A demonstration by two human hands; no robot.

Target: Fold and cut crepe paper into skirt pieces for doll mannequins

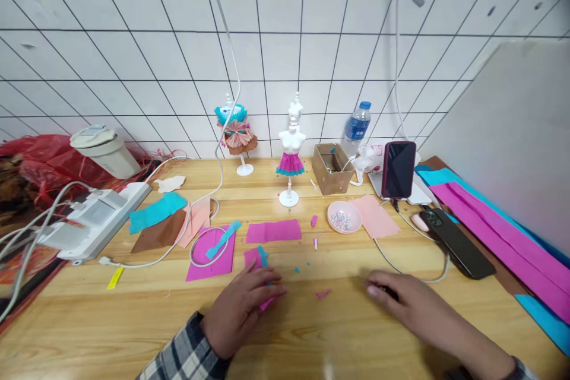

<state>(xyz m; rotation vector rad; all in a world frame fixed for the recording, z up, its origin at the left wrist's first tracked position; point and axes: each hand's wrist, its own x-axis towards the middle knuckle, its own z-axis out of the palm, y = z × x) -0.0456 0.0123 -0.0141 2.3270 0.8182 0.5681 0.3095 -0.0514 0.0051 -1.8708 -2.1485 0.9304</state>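
My left hand (243,304) lies on the wooden table (133,320), its fingers closed over a small pink and teal paper piece (259,259) that sticks out above and below them. My right hand (407,303) rests palm down to the right, fingers curled over a small dark object (386,291) I cannot make out. A pink scrap (323,294) lies between the hands. Behind them are a magenta paper rectangle (273,230) and a white mannequin (291,151) in a pink and teal paper skirt.
A second dressed mannequin (237,133), a cardboard box (332,168), a water bottle (357,127), a pink bowl of beads (344,217), two phones (398,169) (456,242), crepe paper sheets (499,228) at right, a power strip (95,219) and cables at left.
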